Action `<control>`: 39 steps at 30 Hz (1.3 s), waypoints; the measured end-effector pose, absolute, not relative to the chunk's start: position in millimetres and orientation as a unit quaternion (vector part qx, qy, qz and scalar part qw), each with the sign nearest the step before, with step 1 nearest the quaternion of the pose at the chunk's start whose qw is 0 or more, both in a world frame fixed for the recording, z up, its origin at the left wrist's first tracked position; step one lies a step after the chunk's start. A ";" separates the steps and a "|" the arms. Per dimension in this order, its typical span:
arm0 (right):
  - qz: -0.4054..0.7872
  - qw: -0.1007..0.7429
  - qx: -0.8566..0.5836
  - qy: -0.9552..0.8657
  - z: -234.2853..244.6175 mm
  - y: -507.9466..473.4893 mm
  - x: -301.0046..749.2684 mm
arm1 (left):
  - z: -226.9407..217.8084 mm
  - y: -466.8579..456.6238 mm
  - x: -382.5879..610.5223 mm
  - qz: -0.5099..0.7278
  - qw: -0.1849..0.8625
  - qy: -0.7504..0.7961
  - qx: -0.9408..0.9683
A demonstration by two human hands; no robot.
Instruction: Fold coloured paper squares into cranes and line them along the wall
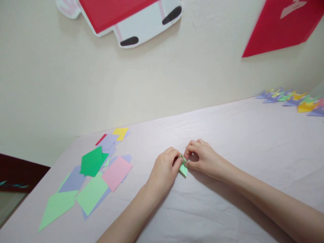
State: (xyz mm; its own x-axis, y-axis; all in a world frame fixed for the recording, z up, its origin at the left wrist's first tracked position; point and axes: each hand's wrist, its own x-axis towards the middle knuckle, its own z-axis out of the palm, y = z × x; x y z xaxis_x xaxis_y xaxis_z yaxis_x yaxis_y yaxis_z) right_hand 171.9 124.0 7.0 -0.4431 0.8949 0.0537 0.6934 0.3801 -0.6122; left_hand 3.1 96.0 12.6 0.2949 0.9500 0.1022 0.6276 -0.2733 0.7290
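A small folded piece of light green paper (184,169) is between my two hands near the middle of the table. My left hand (165,166) pinches its left side, thumb on the near face. On its right edge, my right hand (201,154) grips it between thumb and fingertips. The lower tip of the paper points toward me, showing crease lines. Fingers cover much of its upper part.
Loose sheets of paper lie on the left, among them dark green (92,162), pink (116,172) and light green (92,192). Several folded paper figures (295,99) stand at the far right. A wall (152,81) rises behind the cloth-covered table (227,135).
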 end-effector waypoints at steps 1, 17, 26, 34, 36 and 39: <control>0.261 0.187 -0.495 -0.808 8.0 124.5 171.0 | 11.9 95.8 3.1 0.277 0.292 0.524 0.750; 0.257 0.192 -0.478 -0.818 5.0 128.6 173.2 | 14.4 95.2 3.1 0.302 0.329 0.521 0.727; 0.299 0.212 -0.457 -0.811 6.0 130.7 179.2 | 11.2 95.3 3.8 0.319 0.328 0.521 0.721; 0.287 0.227 -0.422 -0.830 2.1 130.6 181.2 | 9.4 95.4 6.2 0.330 0.318 0.524 0.718; 0.297 0.270 -0.408 -0.820 2.0 130.0 182.0 | 9.0 94.1 8.4 0.363 0.328 0.527 0.695; 0.318 0.363 -0.403 -0.777 2.1 130.1 183.5 | 10.6 90.1 15.0 0.434 0.397 0.546 0.597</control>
State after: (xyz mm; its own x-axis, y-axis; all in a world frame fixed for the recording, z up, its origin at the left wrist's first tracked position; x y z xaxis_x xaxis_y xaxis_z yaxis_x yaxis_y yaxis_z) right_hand 183.5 130.1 2.1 -0.4112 0.8580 0.3078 0.3957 0.4722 -0.7876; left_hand 15.0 90.1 10.6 0.0272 0.9960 0.0851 0.3078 -0.0893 0.9473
